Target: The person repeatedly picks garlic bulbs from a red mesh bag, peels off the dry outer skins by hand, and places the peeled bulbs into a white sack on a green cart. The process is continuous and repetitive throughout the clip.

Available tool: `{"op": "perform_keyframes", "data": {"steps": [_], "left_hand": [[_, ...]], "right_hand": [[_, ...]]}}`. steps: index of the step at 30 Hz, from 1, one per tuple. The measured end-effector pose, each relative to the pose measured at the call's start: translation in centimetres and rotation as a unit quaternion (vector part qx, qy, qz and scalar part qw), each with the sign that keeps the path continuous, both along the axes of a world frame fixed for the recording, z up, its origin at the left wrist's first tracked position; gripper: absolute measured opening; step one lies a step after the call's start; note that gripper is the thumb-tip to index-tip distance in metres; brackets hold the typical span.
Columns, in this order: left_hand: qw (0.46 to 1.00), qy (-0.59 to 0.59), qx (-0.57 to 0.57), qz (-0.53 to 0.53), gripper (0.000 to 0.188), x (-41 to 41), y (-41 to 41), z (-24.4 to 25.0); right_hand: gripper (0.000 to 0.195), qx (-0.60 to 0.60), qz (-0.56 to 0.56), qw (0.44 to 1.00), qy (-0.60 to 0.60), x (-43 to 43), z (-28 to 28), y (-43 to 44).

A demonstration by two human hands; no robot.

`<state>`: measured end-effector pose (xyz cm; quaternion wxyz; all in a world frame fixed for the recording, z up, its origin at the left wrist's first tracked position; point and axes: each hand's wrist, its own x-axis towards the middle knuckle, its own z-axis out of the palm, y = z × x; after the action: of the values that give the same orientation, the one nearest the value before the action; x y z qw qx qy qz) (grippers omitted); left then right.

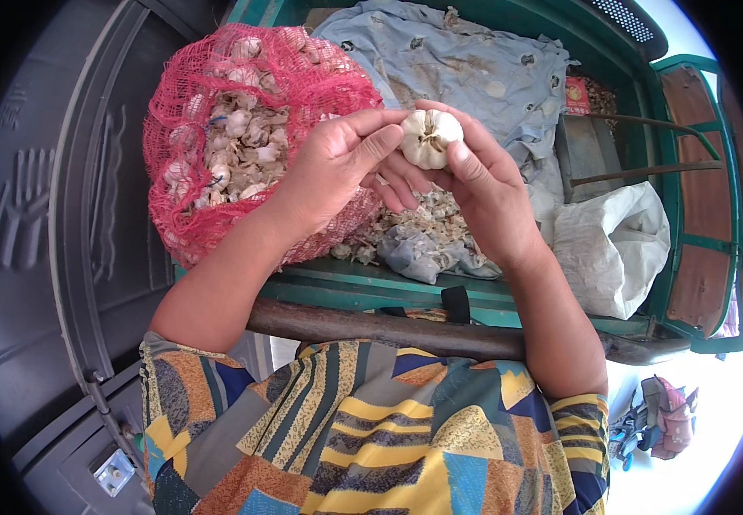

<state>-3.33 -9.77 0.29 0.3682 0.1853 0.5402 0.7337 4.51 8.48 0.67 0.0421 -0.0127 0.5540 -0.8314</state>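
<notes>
A white garlic bulb (pixel 432 140) is held up at chest height between my two hands. My right hand (pixel 487 170) grips it, thumb on its near side and fingers behind. The thumb and forefinger of my left hand (pixel 346 158) touch its left edge, while the other fingers curl below. Left of them sits a red mesh sack (pixel 178 84), its mouth folded back around several garlic bulbs (pixel 237 122) and dry skins. Beneath my hands lies a heap of loose garlic skins and scraps (pixel 403 215), partly hidden by my fingers.
A stained blue cloth (pixel 474 64) covers part of the green metal cart bed (pixel 307 290). An open white woven sack (pixel 593 251) stands at the right. Crumpled plastic (pixel 423 254) lies by the front edge. A brown wooden bar (pixel 371 325) crosses before me; a dark metal door (pixel 17 193) is at left.
</notes>
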Motion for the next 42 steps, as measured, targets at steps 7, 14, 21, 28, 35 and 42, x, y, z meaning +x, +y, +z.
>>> {"op": "perform_keyframes", "data": {"steps": [7,14,21,28,35,42], "left_hand": [[0.997,-0.028,-0.042,-0.051,0.044,-0.1,0.0,0.6],[0.996,-0.067,0.022,-0.056,0.041,-0.2,0.2,-0.8],[0.995,-0.068,0.059,-0.048,0.036,-0.7,-0.2,-1.1],[0.995,-0.080,0.031,-0.058,0.030,-0.1,0.1,-1.1],[0.996,-0.042,-0.016,-0.082,0.026,0.4,0.6,-1.6],[0.990,-0.075,-0.030,-0.116,0.028,-0.1,0.7,-2.1]], "right_hand": [[0.043,0.012,-0.006,0.998,-0.067,0.1,-0.1,0.2],[0.029,0.255,-0.055,0.965,0.034,0.3,0.6,-0.2],[0.017,0.229,0.293,0.894,0.249,4.5,11.1,4.6],[0.017,0.357,0.382,0.800,0.294,5.6,11.8,1.3],[0.017,0.523,0.242,0.792,0.199,2.0,3.2,-1.1],[0.017,0.474,0.270,0.809,0.221,3.6,6.7,-0.5]]}}
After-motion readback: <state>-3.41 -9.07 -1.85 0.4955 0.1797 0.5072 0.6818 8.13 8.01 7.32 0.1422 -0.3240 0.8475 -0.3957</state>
